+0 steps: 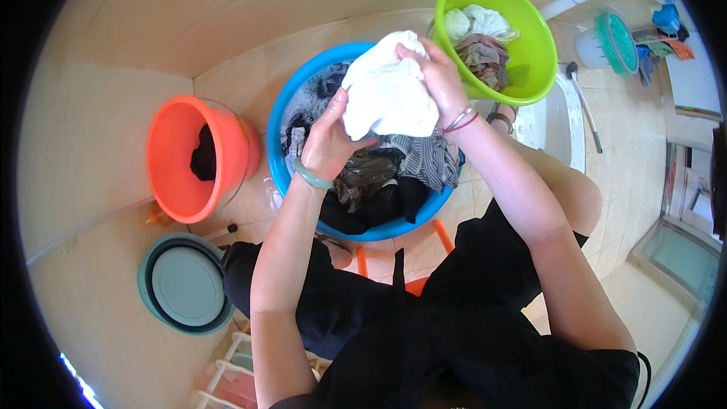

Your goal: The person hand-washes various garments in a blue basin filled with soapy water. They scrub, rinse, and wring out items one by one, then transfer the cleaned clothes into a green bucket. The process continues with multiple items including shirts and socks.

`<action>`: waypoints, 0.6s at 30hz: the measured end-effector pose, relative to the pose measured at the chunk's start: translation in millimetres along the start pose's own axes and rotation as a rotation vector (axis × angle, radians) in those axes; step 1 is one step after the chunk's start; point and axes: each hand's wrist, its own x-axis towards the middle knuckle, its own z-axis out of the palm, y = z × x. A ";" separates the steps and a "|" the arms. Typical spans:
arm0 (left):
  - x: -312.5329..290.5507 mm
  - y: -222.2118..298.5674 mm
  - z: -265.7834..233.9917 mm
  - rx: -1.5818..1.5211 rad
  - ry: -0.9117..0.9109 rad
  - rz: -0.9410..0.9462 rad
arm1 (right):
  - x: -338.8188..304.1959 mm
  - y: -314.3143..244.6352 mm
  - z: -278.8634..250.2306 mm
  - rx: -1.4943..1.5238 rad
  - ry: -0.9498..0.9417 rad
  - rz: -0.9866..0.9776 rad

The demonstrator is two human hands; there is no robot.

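Lying at the far left of the tiled floor (98, 151), a grey-green basin (185, 284) is seen flat and round, and just beyond it an orange bucket (198, 157) is tipped on its side with something dark inside. Between them and the middle, the left hand (327, 140) is raised over a blue basin (291, 117), a pale green bangle on its wrist; its fingers are closed on the lower left edge of a white cloth (386, 91). The cloth is held bunched above the basin, clear of the suds and of the dark and striped clothes (394, 174) piled in it. The right hand (438, 79) is clamped on the cloth's upper right side, fingers curled over it, with thin bands at the wrist. A green basin (530, 38) is set touching the blue one on its right, with pale and brownish laundry heaped in it. Farther right, a small teal tub (617, 42) is seen near the floor's far right corner. An orange stool (416, 282) is partly hidden beneath the black-clad lap.
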 end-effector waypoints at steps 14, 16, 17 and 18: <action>127.6 -44.7 133.4 0.025 -0.101 0.170 | 46.8 -114.2 -130.7 -0.136 0.474 -0.553; 124.0 -48.7 109.9 0.117 -0.066 0.171 | 51.3 -97.9 -144.2 -0.428 0.504 -0.570; 121.4 -51.6 92.4 0.164 -0.041 0.174 | 51.3 -87.1 -146.0 -0.651 0.491 -0.568; 121.6 -58.7 76.9 0.168 0.003 0.126 | 51.3 -78.4 -148.4 -0.879 0.474 -0.567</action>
